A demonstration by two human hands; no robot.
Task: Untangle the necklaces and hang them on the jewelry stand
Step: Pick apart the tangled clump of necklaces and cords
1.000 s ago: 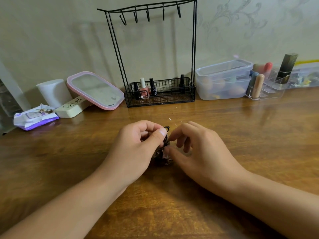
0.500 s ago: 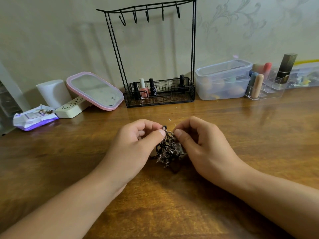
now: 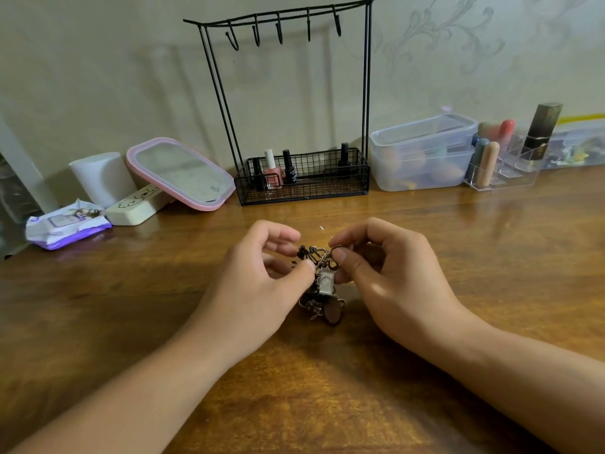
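— Where's the necklace tangle (image 3: 322,285)?

— Squarely between the two hands, its clump hanging top to bottom, the lower pendants touching the table (image 3: 425,371).

— And the grips?

— Left hand (image 3: 258,290) pinches the clump's left side with thumb and fingertips; right hand (image 3: 389,276) pinches a ring at the top. Both curled, equally near.

— The jewelry stand (image 3: 288,103)?

— Straight beyond the hands, hooks bare. I'd say untangling comes first, pulling sideways apart.

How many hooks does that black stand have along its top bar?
5, all empty, spaced along the top bar of the jewelry stand: at and. The bar's right end leaves the frame, so more may be hidden.
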